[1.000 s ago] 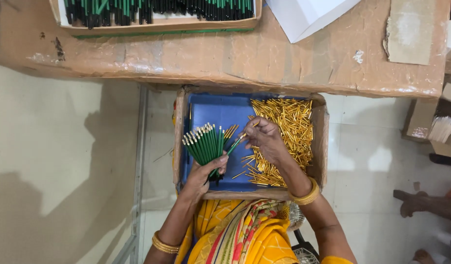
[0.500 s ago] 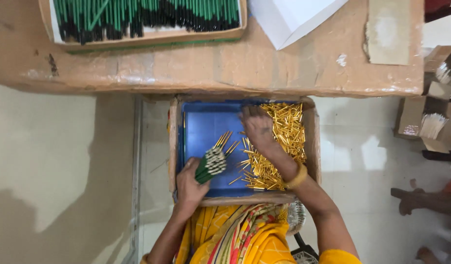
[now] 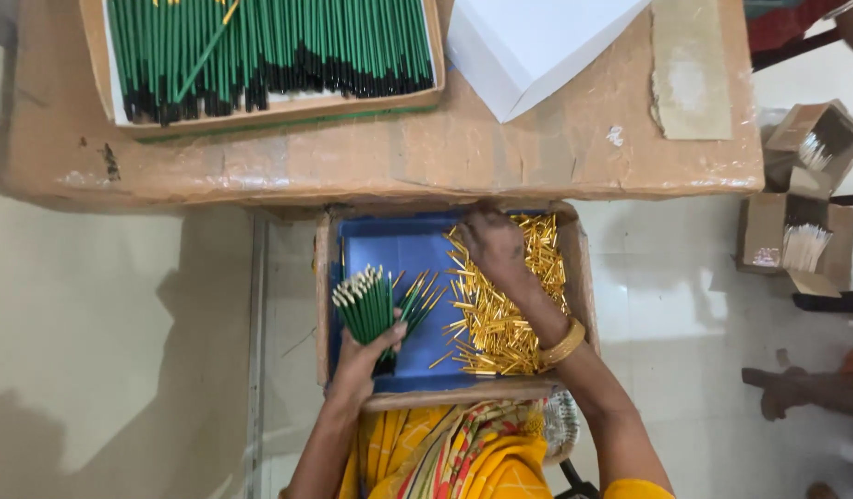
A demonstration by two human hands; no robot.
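- left hand [image 3: 364, 356] clenched around a bunch of green pencils [image 3: 364, 305], tips fanned upward and away from the body, bundle tilted slightly left.
- held over the left half of a blue-lined cardboard tray [image 3: 389, 254], just beside a few loose pencils [image 3: 419, 300] already capped in gold and lying on the blue floor.
- right hand [image 3: 496, 248] lay palm down, fingers curled into the heap of gold metal caps [image 3: 505, 300] at the far right of the tray; could not tell whether any cap was pinched between the fingertips.
- gold bangle [image 3: 563, 344] worn on the right wrist, above the heap's near edge.
- tray rested on the lap, over yellow patterned cloth [image 3: 463, 457], its far rim tucked under a brown wrapped table [image 3: 389, 152].
- on that table, well apart from the hands: a shallow box of green pencils [image 3: 269, 46] at left, white paper sheets [image 3: 533, 46] at centre.
- small open cardboard boxes [image 3: 796, 203] on the floor at far right.
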